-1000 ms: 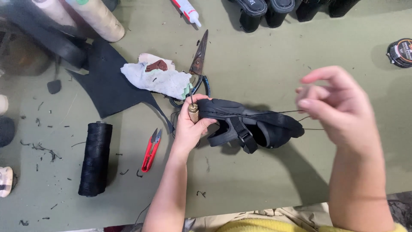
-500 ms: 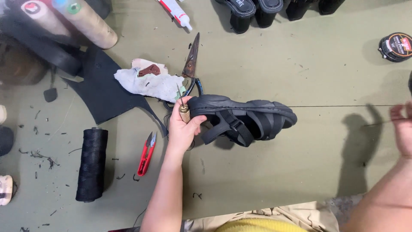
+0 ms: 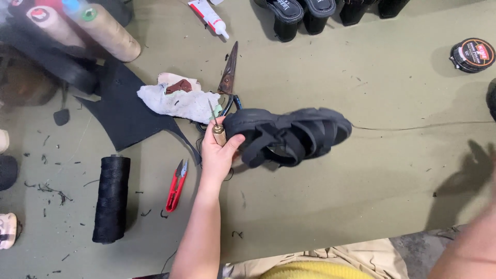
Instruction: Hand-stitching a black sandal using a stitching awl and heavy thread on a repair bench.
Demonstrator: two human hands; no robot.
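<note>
Single head-worn view, looking almost straight down onto an olive-green worktable (image 3: 361,196) from close above, at about arm's reach. The wearer sits at 6 o'clock, where a yellow garment (image 3: 315,271) enters the frame; the far side of the table lies at 12 o'clock. The left hand (image 3: 217,152) sits just left of centre, and the right forearm (image 3: 465,253) cuts the corner at 5 o'clock. No second view overlaps.

The right hand has swung out past the right edge of the view, leaving only its forearm (image 3: 465,243) at the lower right corner. The thread (image 3: 423,125) it pulled now stretches taut from the black sandal (image 3: 289,135) toward the table's right edge.
</note>
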